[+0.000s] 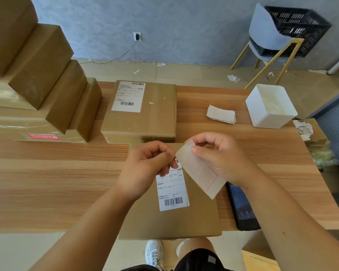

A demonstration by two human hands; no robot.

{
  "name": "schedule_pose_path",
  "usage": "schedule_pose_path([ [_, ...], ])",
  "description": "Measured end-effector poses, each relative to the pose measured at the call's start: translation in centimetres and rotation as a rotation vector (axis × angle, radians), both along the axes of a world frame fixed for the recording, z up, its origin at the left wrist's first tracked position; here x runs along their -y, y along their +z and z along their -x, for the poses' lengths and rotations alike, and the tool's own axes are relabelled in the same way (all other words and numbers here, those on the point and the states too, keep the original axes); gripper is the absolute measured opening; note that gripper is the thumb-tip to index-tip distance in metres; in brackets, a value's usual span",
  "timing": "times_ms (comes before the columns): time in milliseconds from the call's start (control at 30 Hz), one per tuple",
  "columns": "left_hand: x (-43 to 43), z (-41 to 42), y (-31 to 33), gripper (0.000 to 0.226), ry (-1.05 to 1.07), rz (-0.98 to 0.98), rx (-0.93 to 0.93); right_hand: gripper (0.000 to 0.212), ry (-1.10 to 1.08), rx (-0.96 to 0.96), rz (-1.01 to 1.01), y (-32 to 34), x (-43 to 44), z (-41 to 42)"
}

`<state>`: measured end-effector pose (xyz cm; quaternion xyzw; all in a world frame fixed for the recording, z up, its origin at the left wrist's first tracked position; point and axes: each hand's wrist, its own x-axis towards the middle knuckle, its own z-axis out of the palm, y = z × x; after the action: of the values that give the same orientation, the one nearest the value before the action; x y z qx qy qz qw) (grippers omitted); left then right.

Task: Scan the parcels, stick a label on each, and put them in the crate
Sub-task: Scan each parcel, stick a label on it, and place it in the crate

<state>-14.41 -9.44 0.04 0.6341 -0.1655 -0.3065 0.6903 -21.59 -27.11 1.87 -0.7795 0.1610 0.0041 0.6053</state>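
Observation:
A flat cardboard parcel (196,218) lies at the table's near edge, right under my hands. My left hand (145,169) pinches the top of a white shipping label (172,190) with a barcode, which hangs over the parcel. My right hand (221,157) pinches the label's backing paper (202,173), printed with a red frame and peeled off to the right. A second parcel (155,114) carrying a label lies further back. The black crate (296,30) stands on a chair at the far right.
Several stacked cardboard boxes (37,81) fill the table's left side. A pile of labels (221,114) and a white bin (270,106) sit at the right. A dark handheld device (241,206) lies right of the near parcel. Crumpled backing scraps (304,129) lie on a box beside the table.

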Motion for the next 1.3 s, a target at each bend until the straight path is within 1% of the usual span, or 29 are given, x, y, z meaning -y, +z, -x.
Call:
schedule_pose_path([
  [267, 0.0, 0.2, 0.4, 0.012, -0.009, 0.002, -0.001, 0.022, -0.001, 0.021, 0.022, 0.1, 0.0, 0.2],
  [367, 0.1, 0.3, 0.5, 0.022, -0.017, 0.016, -0.013, 0.02, 0.002, 0.028, 0.027, 0.0, 0.1, 0.3],
  [500, 0.3, 0.4, 0.6, 0.022, -0.016, 0.035, -0.042, 0.018, -0.02, 0.036, 0.046, -0.2, 0.1, 0.5],
  [567, 0.4, 0.5, 0.5, 0.023, -0.007, 0.037, -0.051, 0.016, -0.071, 0.037, 0.102, -0.5, -0.2, 0.5],
  [633, 0.6, 0.7, 0.4, 0.026, 0.013, 0.029, -0.052, 0.024, -0.177, 0.068, 0.237, -1.0, -0.7, 0.7],
  [667, 0.6, 0.7, 0.3, 0.027, 0.023, 0.024, -0.05, 0.027, -0.241, 0.112, 0.318, -1.1, -1.0, 0.8],
  [733, 0.7, 0.8, 0.2, 0.028, 0.036, 0.012, -0.034, 0.019, -0.297, 0.231, 0.409, -0.9, -1.6, 1.1],
  [800, 0.8, 0.9, 0.1, 0.029, 0.048, 0.002, -0.017, 0.008, -0.198, 0.28, 0.351, -0.6, -1.9, 1.4],
  [867, 0.9, 0.9, 0.1, 0.03, 0.053, 0.002, -0.008, 0.012, -0.057, 0.235, 0.234, -0.4, -2.3, 1.5],
  [933, 1.0, 1.0, 0.2, 0.028, 0.053, 0.009, 0.0, 0.015, -0.002, 0.186, 0.159, -0.1, -2.4, 1.5],
  [1167, 1.1, 1.2, 0.3, 0.02, 0.04, -0.008, 0.075, 0.013, -0.032, 0.146, 0.068, -0.1, -2.1, 1.7],
  [1300, 1.1, 1.4, 0.3, 0.015, -0.004, -0.019, 0.139, 0.014, -0.091, 0.103, -0.059, -0.3, -1.9, 1.9],
])
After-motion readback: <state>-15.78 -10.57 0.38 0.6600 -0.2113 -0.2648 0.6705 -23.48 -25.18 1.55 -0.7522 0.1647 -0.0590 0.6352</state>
